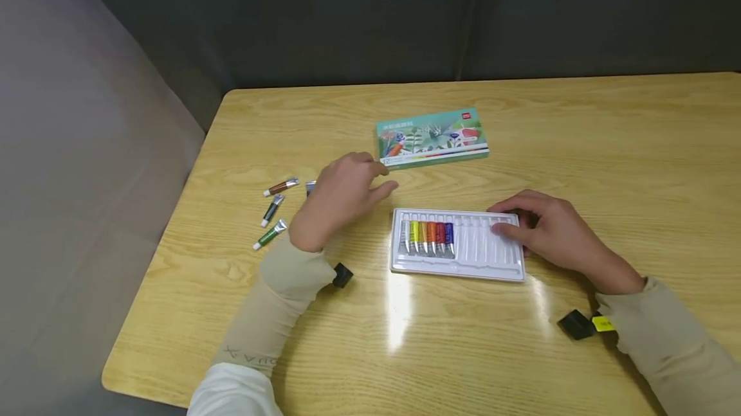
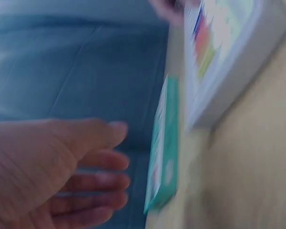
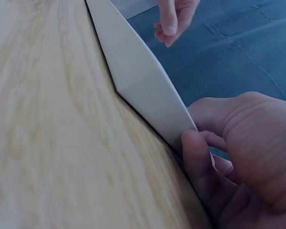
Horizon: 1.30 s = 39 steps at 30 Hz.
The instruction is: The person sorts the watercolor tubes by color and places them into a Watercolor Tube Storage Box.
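A white plastic tray (image 1: 489,271) lies on the table. Several paint tubes (image 1: 428,236), silver, yellow, ochre, orange, red and blue, fill its left slots; its right slots hold no tubes. My right hand (image 1: 547,229) grips the tray's right end, thumb over the rim, the other fingers partly hidden. My left hand (image 1: 347,191) hovers left of the tray with loosely extended fingers and nothing in them; the left wrist view shows that hand (image 2: 71,171) apart from the tray's side (image 2: 229,81). Beneath it, a dark blue tube (image 1: 311,187) is mostly hidden.
Brown (image 1: 281,186), dark (image 1: 271,210) and green (image 1: 270,234) paint tubes lie loose on the left of the wooden table (image 1: 463,352). A teal paint box (image 1: 431,137) with printed flowers lies behind the tray. Dark cloth (image 1: 370,17) hangs beyond the table's far edge.
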Each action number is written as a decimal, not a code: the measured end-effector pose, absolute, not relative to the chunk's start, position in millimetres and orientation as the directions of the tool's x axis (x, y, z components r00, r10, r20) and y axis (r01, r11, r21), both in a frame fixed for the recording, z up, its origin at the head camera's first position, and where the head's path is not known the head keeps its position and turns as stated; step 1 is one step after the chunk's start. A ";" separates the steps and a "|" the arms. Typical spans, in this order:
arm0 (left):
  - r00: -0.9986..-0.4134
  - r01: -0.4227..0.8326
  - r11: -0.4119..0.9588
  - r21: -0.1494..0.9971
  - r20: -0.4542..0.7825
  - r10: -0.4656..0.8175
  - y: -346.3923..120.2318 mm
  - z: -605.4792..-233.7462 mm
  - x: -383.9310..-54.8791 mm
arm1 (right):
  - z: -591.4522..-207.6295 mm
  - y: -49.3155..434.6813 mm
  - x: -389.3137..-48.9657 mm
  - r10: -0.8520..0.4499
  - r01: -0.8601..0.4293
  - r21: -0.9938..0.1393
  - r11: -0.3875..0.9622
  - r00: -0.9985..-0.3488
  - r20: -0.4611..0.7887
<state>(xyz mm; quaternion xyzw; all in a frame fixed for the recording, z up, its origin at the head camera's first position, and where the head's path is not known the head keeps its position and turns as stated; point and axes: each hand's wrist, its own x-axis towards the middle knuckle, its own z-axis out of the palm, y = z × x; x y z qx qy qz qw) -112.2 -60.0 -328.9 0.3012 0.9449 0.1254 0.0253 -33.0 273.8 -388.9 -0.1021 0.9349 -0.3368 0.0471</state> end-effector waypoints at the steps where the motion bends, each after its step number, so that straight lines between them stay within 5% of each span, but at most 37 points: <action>1: -0.822 0.553 0.791 0.260 0.014 0.570 -68.8 -328.1 -114.6 | -388.8 273.6 -33.5 -0.232 -0.169 -0.637 0.752 -0.973 -0.015; 12: -0.845 0.455 0.826 0.331 -0.130 0.518 -128.0 -318.3 -127.1 | -387.6 278.3 -31.1 -0.219 -0.168 -0.637 0.752 -0.976 -0.002; 22: -0.844 0.371 0.868 0.330 -0.271 0.464 -142.1 -323.1 -132.5 | -387.3 281.9 -27.7 -0.210 -0.165 -0.637 0.753 -0.978 0.005; 33: -0.820 0.398 0.848 0.349 -0.278 0.500 -149.6 -331.0 -139.1 | -387.0 280.9 -27.7 -0.217 -0.173 -0.636 0.752 -0.976 0.009; 39: -0.806 0.300 0.874 0.381 -0.388 0.446 -149.5 -330.5 -140.9 | -387.1 281.5 -28.8 -0.215 -0.163 -0.642 0.749 -0.977 -0.002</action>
